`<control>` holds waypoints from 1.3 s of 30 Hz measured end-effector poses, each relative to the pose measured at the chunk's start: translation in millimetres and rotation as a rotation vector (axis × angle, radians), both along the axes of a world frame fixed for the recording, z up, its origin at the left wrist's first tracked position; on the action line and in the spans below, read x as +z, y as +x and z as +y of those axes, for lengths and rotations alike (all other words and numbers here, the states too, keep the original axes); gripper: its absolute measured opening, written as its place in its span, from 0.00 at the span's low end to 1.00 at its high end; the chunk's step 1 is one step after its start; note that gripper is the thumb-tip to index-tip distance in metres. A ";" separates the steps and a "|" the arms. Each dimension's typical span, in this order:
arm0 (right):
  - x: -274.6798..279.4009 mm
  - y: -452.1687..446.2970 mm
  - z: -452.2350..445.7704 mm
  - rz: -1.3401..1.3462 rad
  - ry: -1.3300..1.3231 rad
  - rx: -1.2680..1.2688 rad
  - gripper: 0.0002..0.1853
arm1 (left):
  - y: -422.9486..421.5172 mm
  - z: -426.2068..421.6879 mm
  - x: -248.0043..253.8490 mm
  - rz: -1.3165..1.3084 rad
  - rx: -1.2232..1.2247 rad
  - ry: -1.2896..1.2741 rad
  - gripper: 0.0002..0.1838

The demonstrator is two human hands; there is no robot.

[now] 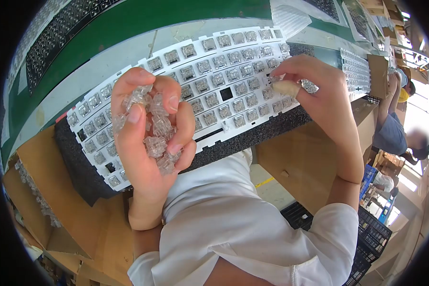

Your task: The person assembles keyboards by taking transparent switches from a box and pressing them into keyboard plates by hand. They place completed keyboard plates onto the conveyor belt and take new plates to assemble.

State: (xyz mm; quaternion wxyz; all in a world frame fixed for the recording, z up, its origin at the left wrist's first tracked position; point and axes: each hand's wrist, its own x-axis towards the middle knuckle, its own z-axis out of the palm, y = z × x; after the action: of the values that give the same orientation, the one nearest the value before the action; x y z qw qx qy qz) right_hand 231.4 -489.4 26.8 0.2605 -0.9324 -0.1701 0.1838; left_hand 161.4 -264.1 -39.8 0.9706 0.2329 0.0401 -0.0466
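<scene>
My left hand (152, 124) is closed around several clear keyboard switches (159, 126), raised over the left part of a white keyboard plate (140, 62). Rows of the same clear switches (202, 86) fill most of the plate, and a few square openings (225, 93) show dark. Over the plate's right end, my right hand (314, 83) pinches a small switch at the fingertips, partly hidden by them. A pale cover wraps one of its fingertips (287, 88). More clear switches (310, 86) show under the right palm; whether it holds them I cannot tell.
Black foam (257, 136) lies under the plate. A cardboard box (57, 190) with clear switches inside stands at lower left. Black circuit boards (62, 43) lie beyond the green strip (186, 14). Another plate (355, 71) sits at right, near a person (391, 131).
</scene>
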 end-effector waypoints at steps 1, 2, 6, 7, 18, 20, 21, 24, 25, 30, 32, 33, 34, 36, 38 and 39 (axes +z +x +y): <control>-1.6 0.3 -0.8 -0.037 0.017 0.030 0.14 | 0.2 0.2 0.1 0.008 -0.001 0.002 0.15; -4.5 0.5 -2.2 -0.073 0.035 0.059 0.14 | -0.2 0.6 0.6 0.016 -0.001 0.004 0.15; -7.3 4.4 -2.0 -0.178 -0.030 0.195 0.15 | -1.7 -2.3 4.6 0.010 -0.001 0.036 0.16; -6.6 5.2 -1.7 -0.193 -0.050 0.230 0.14 | -1.5 -2.4 5.1 0.010 -0.002 0.037 0.16; 4.6 45.3 15.7 -0.022 -0.295 0.422 0.11 | 0.6 6.4 -3.1 -0.056 -0.065 -0.076 0.16; 2.2 54.9 23.1 -0.009 -0.409 0.424 0.13 | 2.2 8.2 -3.0 -0.074 -0.076 -0.080 0.15; 0.1 56.8 25.7 -0.028 -0.403 0.433 0.13 | 2.7 8.8 -3.2 -0.069 -0.071 -0.078 0.15; -2.3 57.1 26.8 -0.018 -0.387 0.464 0.13 | 0.9 10.3 -5.0 -0.068 -0.081 -0.096 0.15; -4.3 62.4 24.5 0.018 -0.379 0.486 0.13 | -0.7 10.3 -5.5 -0.061 -0.080 -0.099 0.16; 7.6 54.8 29.3 0.054 -0.326 0.474 0.12 | -4.4 13.1 -2.7 -0.053 -0.068 -0.123 0.16; 11.6 39.1 26.0 0.008 -0.248 0.440 0.10 | -5.4 14.5 -3.1 -0.030 -0.067 -0.168 0.16; 10.0 31.1 23.1 -0.060 -0.219 0.438 0.10 | -5.8 15.7 -3.4 -0.020 -0.065 -0.207 0.16; 6.5 22.9 19.1 -0.129 -0.188 0.436 0.10 | -6.3 16.6 -3.2 -0.011 -0.064 -0.244 0.16; 7.1 10.7 19.1 -0.212 -0.205 0.417 0.08 | -5.4 19.0 5.1 0.092 -0.034 -0.369 0.15; 2.3 5.5 16.6 -0.314 -0.186 0.442 0.07 | -4.8 20.5 8.9 0.149 -0.039 -0.526 0.14; -0.4 2.6 14.4 -0.364 -0.182 0.450 0.07 | -3.6 21.4 8.3 0.153 -0.056 -0.626 0.14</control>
State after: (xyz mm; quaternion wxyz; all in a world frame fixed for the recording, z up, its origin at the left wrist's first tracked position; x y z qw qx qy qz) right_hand 234.0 -475.0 26.4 0.0941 -0.9084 -0.3991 0.0814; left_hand 157.8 -242.6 -31.5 0.9876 -0.0800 0.0902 -0.1008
